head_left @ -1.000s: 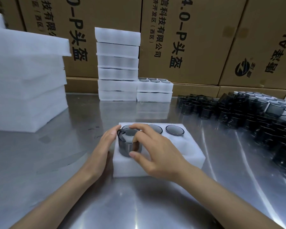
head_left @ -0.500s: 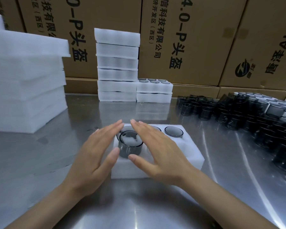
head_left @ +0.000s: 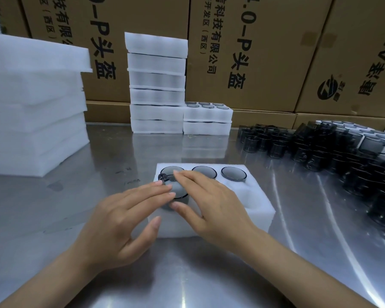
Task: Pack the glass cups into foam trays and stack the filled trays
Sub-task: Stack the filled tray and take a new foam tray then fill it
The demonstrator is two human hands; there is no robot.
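Both my hands flat over one smoky glass cup [head_left: 176, 190] at the tray's near-left pocket. Left hand [head_left: 120, 221]: fingers straight, tips on the rim. Right hand [head_left: 209, 203]: fingers straight across the cup's mouth, thumb by its wall. Neither curls round it. The cup stands proud of the foam; how deep it sits, I can't tell. Tray [head_left: 253, 207]: white, soft-edged foam block on the brushed steel worktop [head_left: 98, 174]. Three round cups fill its far row [head_left: 233, 173]. Loose dark cups [head_left: 320, 150] crowd the right. Filled trays stacked [head_left: 157, 85] behind; foam sheets [head_left: 31, 107] left; cardboard boxes [head_left: 242, 52] beyond.
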